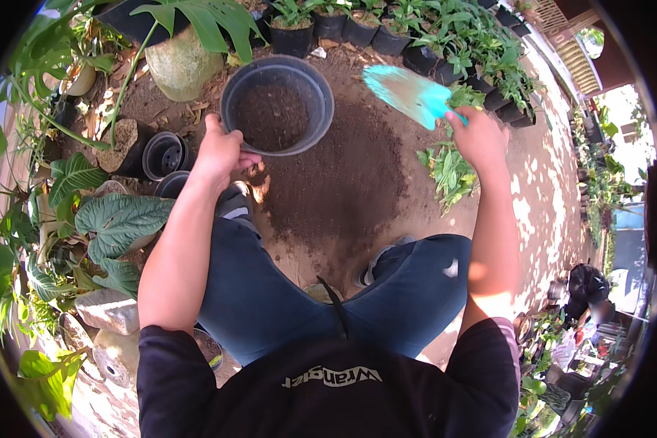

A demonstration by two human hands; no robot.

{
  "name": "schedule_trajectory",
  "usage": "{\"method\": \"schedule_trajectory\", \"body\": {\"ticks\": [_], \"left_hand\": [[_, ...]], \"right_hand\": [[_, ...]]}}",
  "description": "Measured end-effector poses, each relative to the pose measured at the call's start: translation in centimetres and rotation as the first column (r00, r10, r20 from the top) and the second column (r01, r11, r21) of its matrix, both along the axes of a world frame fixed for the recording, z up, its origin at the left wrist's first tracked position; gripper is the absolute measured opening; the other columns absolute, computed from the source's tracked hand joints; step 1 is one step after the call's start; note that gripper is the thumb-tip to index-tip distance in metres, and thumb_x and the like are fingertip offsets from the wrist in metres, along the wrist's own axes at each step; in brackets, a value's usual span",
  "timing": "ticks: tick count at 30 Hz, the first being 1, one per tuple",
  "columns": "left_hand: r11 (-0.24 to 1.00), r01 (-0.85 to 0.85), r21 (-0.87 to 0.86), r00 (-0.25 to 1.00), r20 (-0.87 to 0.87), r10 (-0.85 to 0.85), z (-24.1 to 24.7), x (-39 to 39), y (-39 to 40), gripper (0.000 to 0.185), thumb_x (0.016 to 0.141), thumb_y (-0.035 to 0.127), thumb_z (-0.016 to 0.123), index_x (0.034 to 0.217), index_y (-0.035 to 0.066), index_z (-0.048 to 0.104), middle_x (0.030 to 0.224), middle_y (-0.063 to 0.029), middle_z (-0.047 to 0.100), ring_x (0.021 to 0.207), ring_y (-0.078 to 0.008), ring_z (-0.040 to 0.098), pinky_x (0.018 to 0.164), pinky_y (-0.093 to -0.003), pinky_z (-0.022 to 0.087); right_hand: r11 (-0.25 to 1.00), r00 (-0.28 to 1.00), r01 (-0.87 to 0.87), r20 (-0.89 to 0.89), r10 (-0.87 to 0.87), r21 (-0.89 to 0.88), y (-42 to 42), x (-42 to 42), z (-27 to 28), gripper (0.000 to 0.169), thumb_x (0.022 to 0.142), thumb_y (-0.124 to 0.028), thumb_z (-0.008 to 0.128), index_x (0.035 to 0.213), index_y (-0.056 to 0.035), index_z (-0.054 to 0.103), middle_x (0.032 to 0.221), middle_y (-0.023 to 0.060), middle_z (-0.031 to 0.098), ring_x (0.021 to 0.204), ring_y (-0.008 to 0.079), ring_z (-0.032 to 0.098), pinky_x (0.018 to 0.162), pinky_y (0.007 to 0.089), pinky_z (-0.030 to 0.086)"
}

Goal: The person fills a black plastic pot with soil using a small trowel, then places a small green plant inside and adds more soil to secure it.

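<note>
My left hand [222,147] grips the lower left rim of a round black plastic pot [321,117], whose inside shows dark soil [272,117] at the bottom. My right hand [477,134] is closed around the handle of a turquoise hand trowel [410,96], its blade pointing up and left, smeared with soil and blurred. The trowel is to the right of the pot, apart from it. Dark loose soil [345,186] is spread on the ground between the pot and my feet. Below the trowel lies a bunch of uprooted leafy plants [450,172].
Potted seedlings in black bags [328,26] curve along the top and upper right. At left are a large stone-like pot [183,65], small black plastic pots [164,156], broad-leaved plants [120,219] and a stone block [108,311]. Another person [586,295] is far off at lower right.
</note>
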State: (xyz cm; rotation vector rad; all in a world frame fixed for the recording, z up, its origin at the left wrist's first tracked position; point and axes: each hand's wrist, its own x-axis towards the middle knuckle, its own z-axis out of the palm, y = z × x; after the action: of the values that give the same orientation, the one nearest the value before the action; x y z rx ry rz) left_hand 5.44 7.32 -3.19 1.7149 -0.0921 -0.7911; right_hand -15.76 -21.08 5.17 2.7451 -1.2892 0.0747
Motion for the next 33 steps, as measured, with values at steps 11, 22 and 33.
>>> {"method": "schedule_trajectory", "body": {"ticks": [11,22,33], "left_hand": [[0.983,-0.154,-0.101,0.984,0.068,0.162,-0.2,-0.5,0.5,0.025,0.088,0.001,0.034,0.11,0.0,0.024,0.097,-0.0226,0.056,0.071,-0.0265,0.065,0.061,-0.0335,0.053],[0.978,-0.209,0.022,0.978,-0.003,0.209,0.3,-1.4,-1.9,0.024,0.085,0.004,0.04,0.104,0.001,0.027,0.093,-0.0224,0.056,0.073,-0.0291,0.065,0.062,-0.0336,0.055],[0.978,-0.208,0.027,0.977,-0.05,0.21,-0.1,-0.8,-4.5,0.019,0.084,0.004,0.04,0.1,0.004,0.03,0.091,-0.0218,0.059,0.074,-0.0299,0.065,0.064,-0.0349,0.054]], "right_hand": [[0.794,0.823,-0.127,-0.384,0.42,0.595,4.5,-4.4,-18.6,0.033,0.087,-0.04,0.048,0.094,-0.0137,0.066,0.101,0.0082,0.064,0.102,0.0263,0.057,0.088,0.049,0.034],[0.451,0.584,0.215,-0.484,0.651,0.866,9.6,-9.6,-37.3,0.04,0.089,-0.044,0.043,0.116,-0.0187,0.059,0.13,0.003,0.047,0.122,0.0261,0.041,0.1,0.0578,0.022],[0.439,0.865,0.191,-0.362,0.347,0.878,10.5,-8.3,-41.4,0.039,0.085,-0.046,0.05,0.112,-0.0185,0.061,0.12,0.0025,0.055,0.116,0.0233,0.047,0.1,0.0527,0.024]]}}
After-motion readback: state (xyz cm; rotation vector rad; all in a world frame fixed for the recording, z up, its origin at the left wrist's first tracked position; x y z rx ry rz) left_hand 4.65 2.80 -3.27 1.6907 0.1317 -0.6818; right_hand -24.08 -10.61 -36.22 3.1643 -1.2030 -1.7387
